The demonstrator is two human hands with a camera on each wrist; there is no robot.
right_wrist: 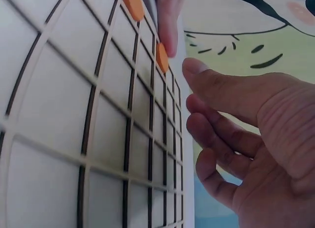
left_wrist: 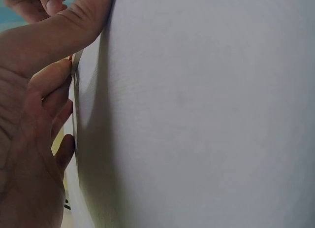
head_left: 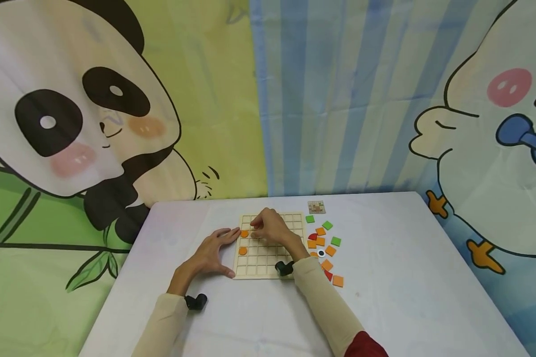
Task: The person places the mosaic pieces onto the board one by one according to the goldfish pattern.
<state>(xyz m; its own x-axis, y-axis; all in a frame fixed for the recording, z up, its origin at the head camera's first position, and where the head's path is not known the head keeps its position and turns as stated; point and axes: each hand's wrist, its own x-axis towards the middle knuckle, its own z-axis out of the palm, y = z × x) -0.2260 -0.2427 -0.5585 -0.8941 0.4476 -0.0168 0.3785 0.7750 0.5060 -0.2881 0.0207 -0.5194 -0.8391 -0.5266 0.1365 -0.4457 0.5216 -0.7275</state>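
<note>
A pale wooden grid board (head_left: 261, 258) lies on the table with two orange round pieces on its left side, the upper disc (head_left: 244, 233) and the lower disc (head_left: 243, 251). My left hand (head_left: 212, 253) rests along the board's left edge, fingers spread, thumb by the near left corner. In the head view my right hand (head_left: 272, 228) is over the upper part of the board. Its fingers (right_wrist: 199, 127) are loosely bent in the right wrist view, with a gap to the thumb and nothing seen between them. The hand hides some grid squares.
Right of the board lie scattered orange squares (head_left: 338, 281), green squares (head_left: 336, 241), red pieces (head_left: 312, 236) and a white disc with a dark centre (head_left: 321, 253). A small picture card (head_left: 316, 207) is near the table's back edge. Printed curtains (head_left: 321, 99) hang behind the table.
</note>
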